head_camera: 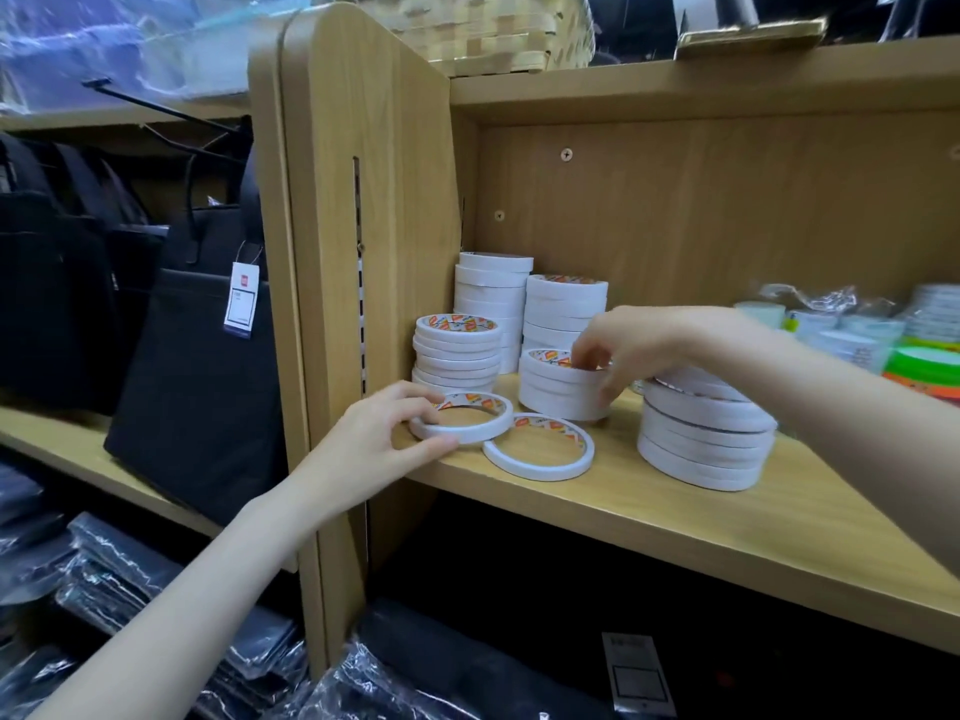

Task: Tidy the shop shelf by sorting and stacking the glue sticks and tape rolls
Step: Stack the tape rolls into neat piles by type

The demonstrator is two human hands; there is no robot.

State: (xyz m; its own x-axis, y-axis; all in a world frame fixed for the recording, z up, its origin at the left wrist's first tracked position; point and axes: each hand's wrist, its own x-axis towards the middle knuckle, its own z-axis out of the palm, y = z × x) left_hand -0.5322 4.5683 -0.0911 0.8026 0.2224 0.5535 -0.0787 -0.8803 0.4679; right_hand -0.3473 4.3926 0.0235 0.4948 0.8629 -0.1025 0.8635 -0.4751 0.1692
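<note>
A person's left hand (pixel 382 433) pinches a loose tape roll (pixel 462 417) at the front edge of the wooden shelf (pixel 675 517), a second loose roll (pixel 539 453) lying just beside it. The right hand (pixel 654 345) grips the top of a short stack (pixel 561 389), more stacks (pixel 704 439) standing beneath the right forearm.

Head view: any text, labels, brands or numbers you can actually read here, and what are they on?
None can be read.
Tape rolls: orange and red printed labels, too blurred.
Bag tag: red logo and small print, too small.
Tag on bottom shelf: print too blurred.
Wrapped packs at right: labels blurred.
</note>
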